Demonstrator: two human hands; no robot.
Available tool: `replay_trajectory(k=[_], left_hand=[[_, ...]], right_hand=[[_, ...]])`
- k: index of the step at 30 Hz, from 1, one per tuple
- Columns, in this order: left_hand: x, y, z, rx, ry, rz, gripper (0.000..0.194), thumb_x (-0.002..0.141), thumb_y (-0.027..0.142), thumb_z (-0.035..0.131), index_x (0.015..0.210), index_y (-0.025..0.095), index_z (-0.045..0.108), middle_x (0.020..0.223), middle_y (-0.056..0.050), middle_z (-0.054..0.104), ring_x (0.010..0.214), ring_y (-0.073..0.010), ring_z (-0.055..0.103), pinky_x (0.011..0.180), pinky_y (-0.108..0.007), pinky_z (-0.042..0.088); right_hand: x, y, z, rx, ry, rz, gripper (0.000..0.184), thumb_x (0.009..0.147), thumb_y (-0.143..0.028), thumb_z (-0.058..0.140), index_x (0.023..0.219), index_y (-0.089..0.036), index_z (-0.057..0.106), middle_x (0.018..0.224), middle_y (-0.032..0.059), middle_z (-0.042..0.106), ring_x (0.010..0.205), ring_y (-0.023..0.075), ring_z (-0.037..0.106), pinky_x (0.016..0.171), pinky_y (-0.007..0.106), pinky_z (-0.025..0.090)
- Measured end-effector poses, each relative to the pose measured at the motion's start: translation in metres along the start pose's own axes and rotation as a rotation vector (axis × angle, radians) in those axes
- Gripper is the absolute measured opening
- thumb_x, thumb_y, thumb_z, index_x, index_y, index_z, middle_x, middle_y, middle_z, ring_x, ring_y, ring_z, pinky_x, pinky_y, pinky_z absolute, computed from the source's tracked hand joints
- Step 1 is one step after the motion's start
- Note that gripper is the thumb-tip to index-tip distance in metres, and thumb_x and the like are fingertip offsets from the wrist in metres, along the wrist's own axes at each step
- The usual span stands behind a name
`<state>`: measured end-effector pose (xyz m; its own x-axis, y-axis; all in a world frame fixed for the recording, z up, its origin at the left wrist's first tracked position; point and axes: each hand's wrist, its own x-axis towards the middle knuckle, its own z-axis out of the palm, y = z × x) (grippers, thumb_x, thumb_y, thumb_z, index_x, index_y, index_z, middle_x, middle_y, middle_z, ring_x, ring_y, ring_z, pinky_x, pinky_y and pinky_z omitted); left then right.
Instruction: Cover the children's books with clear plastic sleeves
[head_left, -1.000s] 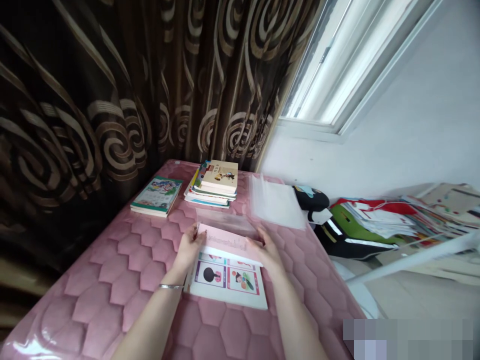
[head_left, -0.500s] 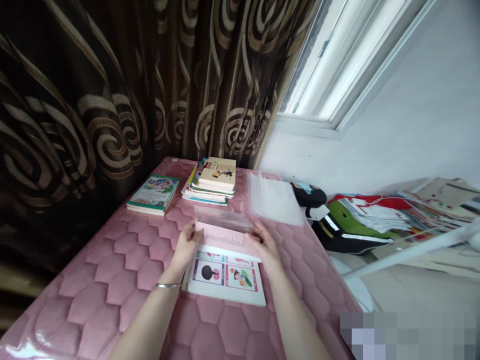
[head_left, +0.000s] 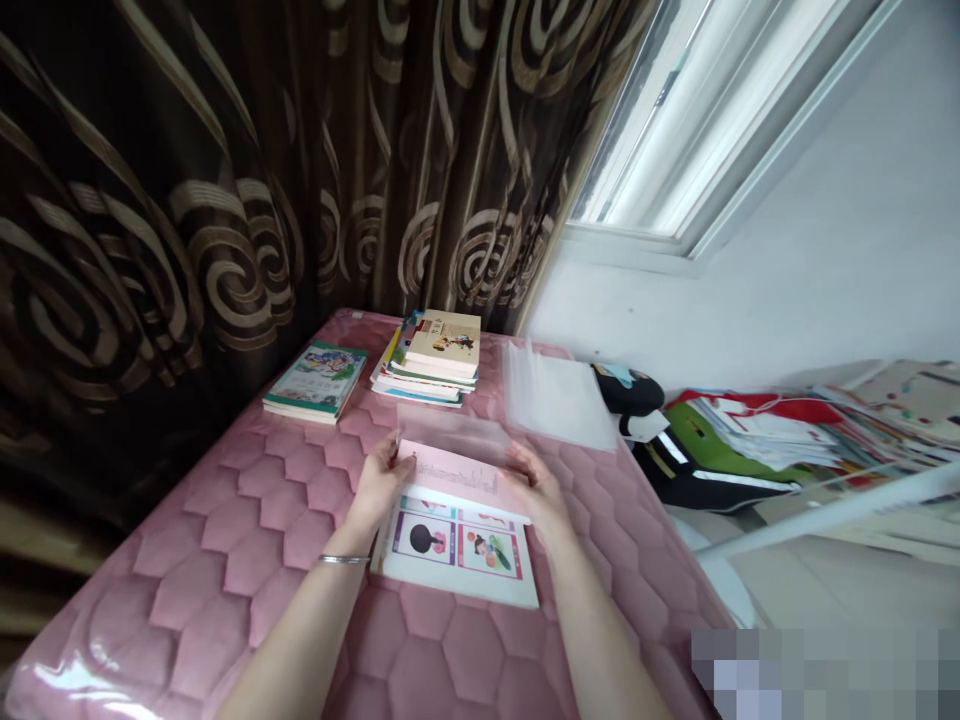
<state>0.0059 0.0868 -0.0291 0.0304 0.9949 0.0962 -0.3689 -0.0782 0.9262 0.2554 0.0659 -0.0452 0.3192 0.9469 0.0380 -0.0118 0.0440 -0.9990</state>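
Note:
An open book (head_left: 459, 562) with coloured pictures on its white page lies on the padded pink surface in front of me. Its pink cover flap (head_left: 454, 472), with small print on it, is raised at the far side. A clear plastic book cover (head_left: 454, 430) extends beyond the flap's far edge. My left hand (head_left: 381, 482) is closed on the left end of the flap, thumb on top. My right hand (head_left: 534, 488) is closed on the right end, its fingers at the plastic. How far the plastic reaches over the flap I cannot tell.
Further back are a stack of books (head_left: 429, 365), a green-edged pair of books (head_left: 315, 382) on the left, and clear plastic sheets (head_left: 561, 398) on the right. A dark patterned curtain (head_left: 247, 200) hangs behind. Beyond the right edge are bags and papers (head_left: 742, 435).
The whole scene sits slightly further right in the view. Both hands keep their hold at the two ends of the flap, with little visible movement.

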Motion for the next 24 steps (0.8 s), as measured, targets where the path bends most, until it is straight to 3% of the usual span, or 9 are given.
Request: replay_trajectory(k=[6, 19, 24], left_hand=[[-0.0004, -0.0006, -0.0001, -0.021, -0.012, -0.007, 0.067, 0.067, 0.022, 0.073, 0.130, 0.017, 0.053, 0.124, -0.011, 0.064, 0.120, -0.0251, 0.054, 0.106, -0.040, 0.037], [-0.0021, 0.0064, -0.0002, -0.002, -0.052, -0.053, 0.075, 0.064, 0.019, 0.073, 0.135, 0.015, 0.047, 0.124, -0.012, 0.063, 0.099, -0.0202, 0.062, 0.078, -0.028, 0.048], [-0.0013, 0.0024, -0.0019, -0.003, -0.049, -0.053, 0.076, 0.066, 0.022, 0.073, 0.137, 0.017, 0.046, 0.124, -0.011, 0.063, 0.102, -0.0214, 0.061, 0.084, -0.031, 0.048]], right_hand=[[-0.0008, 0.0000, -0.0004, -0.045, -0.025, -0.034, 0.064, 0.055, -0.036, 0.079, 0.116, -0.026, 0.063, 0.114, 0.0053, 0.067, 0.106, 0.0260, 0.060, 0.088, 0.039, 0.051], [-0.0024, -0.0032, -0.0009, -0.051, -0.048, -0.025, 0.063, 0.053, -0.032, 0.079, 0.114, -0.026, 0.064, 0.116, 0.0061, 0.066, 0.108, 0.0267, 0.059, 0.084, 0.039, 0.052], [-0.0015, 0.0000, -0.0012, -0.036, -0.019, -0.035, 0.062, 0.052, -0.033, 0.080, 0.112, -0.025, 0.065, 0.107, 0.0055, 0.068, 0.107, 0.0273, 0.060, 0.083, 0.039, 0.051]])
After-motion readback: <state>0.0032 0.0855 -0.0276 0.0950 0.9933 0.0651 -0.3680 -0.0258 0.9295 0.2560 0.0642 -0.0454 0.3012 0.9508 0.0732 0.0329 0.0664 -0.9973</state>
